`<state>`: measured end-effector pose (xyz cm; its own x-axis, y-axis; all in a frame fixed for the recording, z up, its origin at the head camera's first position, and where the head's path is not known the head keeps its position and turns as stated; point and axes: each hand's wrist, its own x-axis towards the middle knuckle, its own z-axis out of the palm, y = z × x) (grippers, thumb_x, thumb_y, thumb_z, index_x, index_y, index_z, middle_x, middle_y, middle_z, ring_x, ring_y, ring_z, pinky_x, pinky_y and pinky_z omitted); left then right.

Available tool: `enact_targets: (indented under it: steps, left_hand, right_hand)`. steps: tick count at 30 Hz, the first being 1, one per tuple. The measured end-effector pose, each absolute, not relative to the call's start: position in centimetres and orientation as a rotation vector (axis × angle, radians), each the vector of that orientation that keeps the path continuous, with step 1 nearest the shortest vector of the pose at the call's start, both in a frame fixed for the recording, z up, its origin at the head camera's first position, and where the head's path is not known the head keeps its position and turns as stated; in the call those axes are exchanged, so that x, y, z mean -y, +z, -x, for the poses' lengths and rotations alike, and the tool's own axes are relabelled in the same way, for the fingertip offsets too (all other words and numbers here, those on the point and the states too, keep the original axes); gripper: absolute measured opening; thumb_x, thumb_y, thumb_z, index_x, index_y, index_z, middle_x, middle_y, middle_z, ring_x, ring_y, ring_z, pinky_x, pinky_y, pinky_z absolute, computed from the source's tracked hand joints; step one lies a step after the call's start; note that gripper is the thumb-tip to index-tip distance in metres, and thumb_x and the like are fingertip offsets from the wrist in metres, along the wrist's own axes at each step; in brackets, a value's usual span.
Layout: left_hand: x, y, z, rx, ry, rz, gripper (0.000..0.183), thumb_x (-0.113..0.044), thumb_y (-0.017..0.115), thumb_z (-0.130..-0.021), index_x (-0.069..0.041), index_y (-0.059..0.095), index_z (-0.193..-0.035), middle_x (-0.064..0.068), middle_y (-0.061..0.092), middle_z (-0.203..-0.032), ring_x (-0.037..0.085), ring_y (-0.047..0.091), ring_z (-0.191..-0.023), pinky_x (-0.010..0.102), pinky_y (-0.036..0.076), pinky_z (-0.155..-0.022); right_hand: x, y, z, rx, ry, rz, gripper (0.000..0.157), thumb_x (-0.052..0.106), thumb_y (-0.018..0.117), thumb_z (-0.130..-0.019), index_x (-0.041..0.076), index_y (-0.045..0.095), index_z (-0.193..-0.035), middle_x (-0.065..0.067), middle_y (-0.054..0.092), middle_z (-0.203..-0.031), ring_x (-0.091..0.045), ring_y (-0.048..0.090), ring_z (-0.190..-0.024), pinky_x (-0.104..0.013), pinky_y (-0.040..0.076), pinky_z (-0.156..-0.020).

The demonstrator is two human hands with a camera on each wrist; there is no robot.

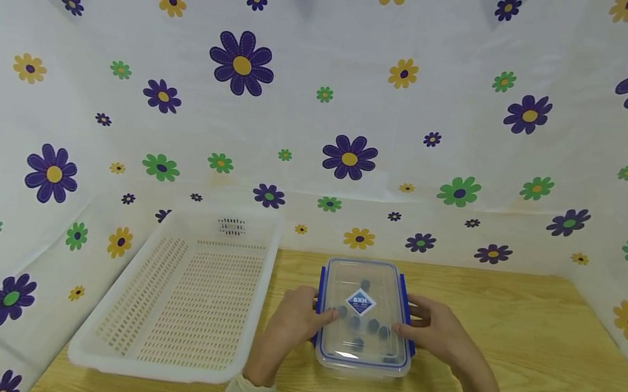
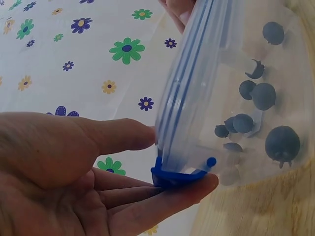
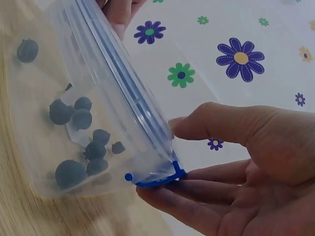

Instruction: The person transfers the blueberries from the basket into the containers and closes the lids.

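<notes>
A clear plastic food container (image 1: pixel 361 349) with a blue-rimmed lid and a diamond-shaped label stands flat on the table. Inside it lie several dark round berries (image 3: pixel 70 173) that look like blueberries. My left hand (image 1: pixel 295 314) holds the container's left side, its thumb on the lid's edge and its fingers at the blue latch (image 2: pixel 179 178). On the opposite side my right hand (image 1: pixel 439 329) grips in the same way, thumb on the lid and fingers against the other blue latch (image 3: pixel 160 182). In the head view, the fingers beside the container are partly hidden.
A white perforated plastic basket (image 1: pixel 265 281) stands left of the container on the wooden table (image 1: pixel 529 360). Behind and around the sides hangs a white sheet (image 1: pixel 300 116) printed with flowers.
</notes>
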<state>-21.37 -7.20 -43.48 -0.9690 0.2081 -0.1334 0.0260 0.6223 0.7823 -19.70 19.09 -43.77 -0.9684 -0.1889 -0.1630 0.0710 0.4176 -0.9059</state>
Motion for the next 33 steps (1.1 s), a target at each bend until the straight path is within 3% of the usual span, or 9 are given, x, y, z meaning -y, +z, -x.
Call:
enact_targets:
  steps: [7,17,21,25,28,33]
  left_hand:
    - [6.6,-43.5,21.0,-2.712,1.224,-0.207,0.032,-0.015,0.074,-0.094,0.011,0.065,-0.110,0.014,0.070,-0.082,0.021,0.069,-0.065,0.030,0.057,-0.053]
    - [6.5,-43.7,20.7,-2.745,1.231,-0.227,0.028,-0.014,0.072,-0.094,0.010,0.066,-0.108,0.017,0.072,-0.083,0.025,0.073,-0.068,0.031,0.059,-0.054]
    - [6.7,-43.6,20.8,-2.732,1.228,-0.266,0.032,-0.017,0.069,-0.097,0.009,0.065,-0.117,0.019,0.073,-0.092,0.030,0.075,-0.079,0.036,0.061,-0.062]
    - [7.2,-43.3,20.6,-2.714,1.246,-0.336,0.048,-0.018,0.067,-0.100,0.006,0.053,-0.139,0.023,0.071,-0.113,0.037,0.072,-0.100,0.046,0.061,-0.078]
    - [8.0,-42.6,19.9,-2.696,1.316,-0.394,0.061,-0.020,0.067,-0.101,0.002,0.042,-0.152,0.025,0.060,-0.138,0.042,0.060,-0.124,0.054,0.052,-0.098]
    - [10.2,-41.2,19.2,-2.705,1.399,-0.461,0.055,-0.028,0.060,-0.105,-0.003,0.045,-0.153,0.019,0.048,-0.153,0.043,0.048,-0.137,0.056,0.048,-0.104]
  right_hand:
    - [-18.4,-43.3,19.4,-2.485,-1.480,0.043,0.073,0.008,0.074,-0.093,-0.013,0.035,-0.151,-0.036,0.047,-0.145,-0.051,0.057,-0.125,-0.048,0.059,-0.087]
    - [-18.1,-43.1,19.4,-2.518,-1.417,0.073,0.071,0.007,0.072,-0.094,-0.016,0.035,-0.150,-0.036,0.045,-0.147,-0.051,0.055,-0.126,-0.049,0.057,-0.091]
    - [-18.0,-43.2,19.7,-2.532,-1.422,0.102,0.071,0.008,0.072,-0.094,-0.014,0.036,-0.150,-0.037,0.045,-0.146,-0.053,0.055,-0.126,-0.050,0.058,-0.090]
    - [-18.3,-43.7,20.1,-2.507,-1.448,0.150,0.070,0.011,0.071,-0.096,-0.012,0.035,-0.152,-0.039,0.045,-0.146,-0.054,0.053,-0.126,-0.050,0.058,-0.089]
    - [-19.2,-44.1,20.0,-2.561,-1.430,0.223,0.067,0.017,0.068,-0.100,-0.011,0.036,-0.152,-0.040,0.045,-0.145,-0.055,0.055,-0.125,-0.053,0.057,-0.090]
    - [-21.6,-44.4,19.3,-2.795,-1.406,0.369,0.055,0.016,0.063,-0.103,-0.004,0.043,-0.150,-0.035,0.053,-0.141,-0.051,0.058,-0.122,-0.058,0.054,-0.093]
